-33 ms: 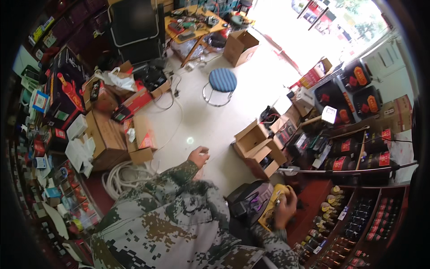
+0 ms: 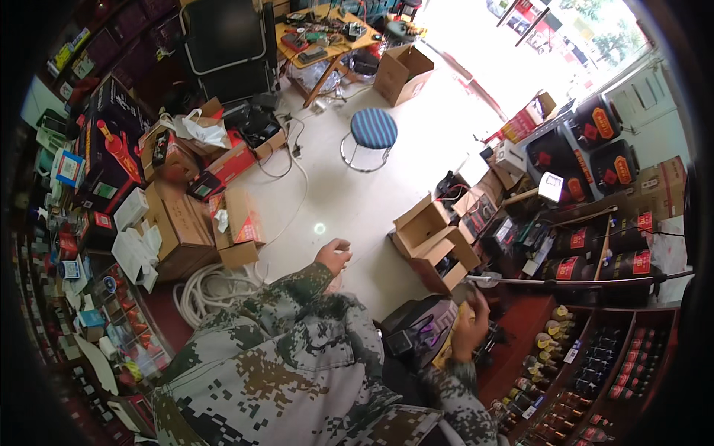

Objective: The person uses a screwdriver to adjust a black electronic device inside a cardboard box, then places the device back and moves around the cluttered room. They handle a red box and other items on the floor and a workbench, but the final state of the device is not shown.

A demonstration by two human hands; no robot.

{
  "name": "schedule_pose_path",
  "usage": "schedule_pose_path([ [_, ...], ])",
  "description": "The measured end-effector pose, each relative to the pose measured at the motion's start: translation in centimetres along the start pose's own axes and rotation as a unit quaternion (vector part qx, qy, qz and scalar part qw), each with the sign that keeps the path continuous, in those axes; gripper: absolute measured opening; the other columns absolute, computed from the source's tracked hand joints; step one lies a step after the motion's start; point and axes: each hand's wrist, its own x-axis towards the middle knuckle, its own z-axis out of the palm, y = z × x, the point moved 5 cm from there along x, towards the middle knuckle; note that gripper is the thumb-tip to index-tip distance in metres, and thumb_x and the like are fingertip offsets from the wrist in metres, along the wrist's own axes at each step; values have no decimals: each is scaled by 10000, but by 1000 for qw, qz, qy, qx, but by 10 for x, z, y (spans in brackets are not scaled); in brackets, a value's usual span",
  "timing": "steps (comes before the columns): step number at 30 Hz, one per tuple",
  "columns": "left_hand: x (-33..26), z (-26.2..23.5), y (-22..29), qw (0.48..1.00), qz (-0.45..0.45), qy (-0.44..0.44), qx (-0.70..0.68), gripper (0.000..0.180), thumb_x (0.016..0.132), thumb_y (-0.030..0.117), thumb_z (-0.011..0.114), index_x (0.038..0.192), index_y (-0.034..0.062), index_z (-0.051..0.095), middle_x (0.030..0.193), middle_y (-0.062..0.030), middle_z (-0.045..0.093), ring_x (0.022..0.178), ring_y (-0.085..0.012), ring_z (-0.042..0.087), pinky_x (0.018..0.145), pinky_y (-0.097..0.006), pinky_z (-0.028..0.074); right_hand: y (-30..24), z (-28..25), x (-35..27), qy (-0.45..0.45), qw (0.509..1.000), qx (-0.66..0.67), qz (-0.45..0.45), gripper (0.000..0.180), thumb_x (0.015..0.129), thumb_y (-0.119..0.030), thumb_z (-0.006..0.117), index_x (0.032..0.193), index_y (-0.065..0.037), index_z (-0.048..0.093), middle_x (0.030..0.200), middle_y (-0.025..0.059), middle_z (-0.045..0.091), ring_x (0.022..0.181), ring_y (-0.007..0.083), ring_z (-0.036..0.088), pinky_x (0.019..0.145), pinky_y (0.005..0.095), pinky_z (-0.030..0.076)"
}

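Note:
My left hand (image 2: 334,256) is in front of my body above the pale floor. Its fingers are curled together, and whatever they may hold is too small to make out. To the right, my right hand (image 2: 469,327) grips a yellow flat object (image 2: 445,352), mostly covered by the hand, so its kind does not show. Beside it, close to my body, sits a grey and black bag (image 2: 420,321) with purple trim. A small black box-shaped thing (image 2: 400,342) is at the bag's near side.
A red-brown cabinet (image 2: 513,349) holding several rows of small bottles (image 2: 595,357) stands at the right. Opened cardboard boxes (image 2: 435,253) sit ahead of it. Coiled white cable (image 2: 212,293) lies at left, and a blue striped stool (image 2: 373,128) stands farther off.
My right hand has moved up slightly and turned, with its fingers pointing more upward; less of the yellow object shows. My left hand stays nearly in place.

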Motion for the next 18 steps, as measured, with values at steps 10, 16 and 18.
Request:
schedule_pose_path([
  [10,8,-54,31,990,48,118,-66,359,894,158,688,1226,53,600,1160,-74,637,926,-171,663,710,-325,578,-139,96,166,-336,852,-100,-388,298,846,36,610,1143,20,598,1008,203,627,910,379,603,805,432,491],
  [16,-40,-125,-7,937,-15,300,-180,333,912,140,647,1225,46,582,1197,-80,610,937,-177,650,731,-329,555,-31,93,170,-252,965,-25,-70,321,936,-60,581,1248,12,593,1075,112,663,1016,204,619,929,350,481],
  [18,-42,-123,-9,923,-44,327,-197,311,939,149,616,1224,35,565,1198,-90,600,954,-190,646,744,-343,548,-17,133,187,-232,968,78,-50,340,962,-61,576,1292,21,562,1116,111,649,1048,187,603,945,340,470],
])
